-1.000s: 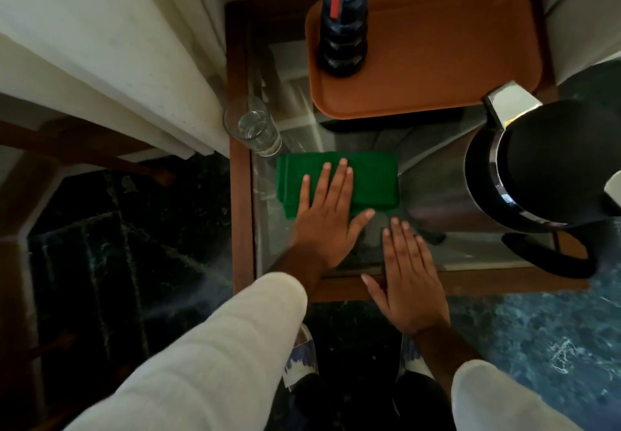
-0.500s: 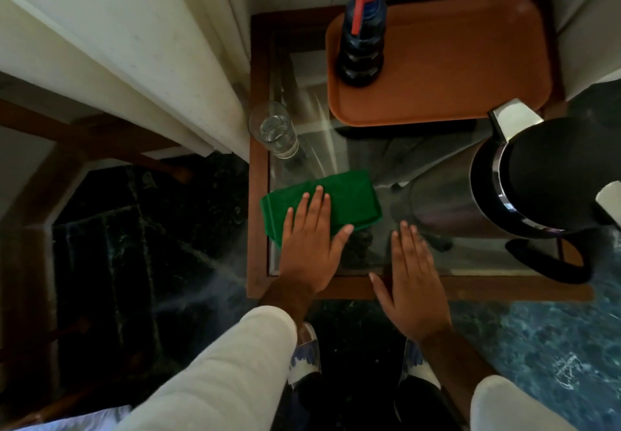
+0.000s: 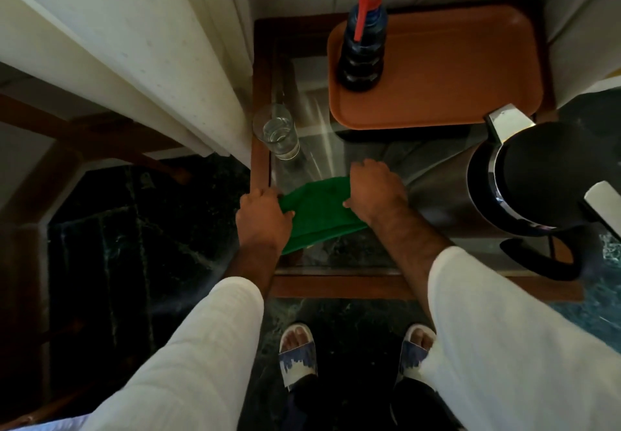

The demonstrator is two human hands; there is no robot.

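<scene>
Left hand (image 3: 263, 213) and right hand (image 3: 374, 192) grip the green cloth (image 3: 319, 212) beside the drinking glass (image 3: 277, 131). A leftward sweep could topple that glass.

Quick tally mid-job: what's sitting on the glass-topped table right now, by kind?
Green cloth: 1
Drinking glass: 1
Spray bottle: 1
Orange tray: 1
Kettle: 1
Total: 5

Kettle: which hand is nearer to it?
Right. The right hand grips the green cloth just left of the kettle; the left hand grips the cloth's other end, farther off.
</scene>
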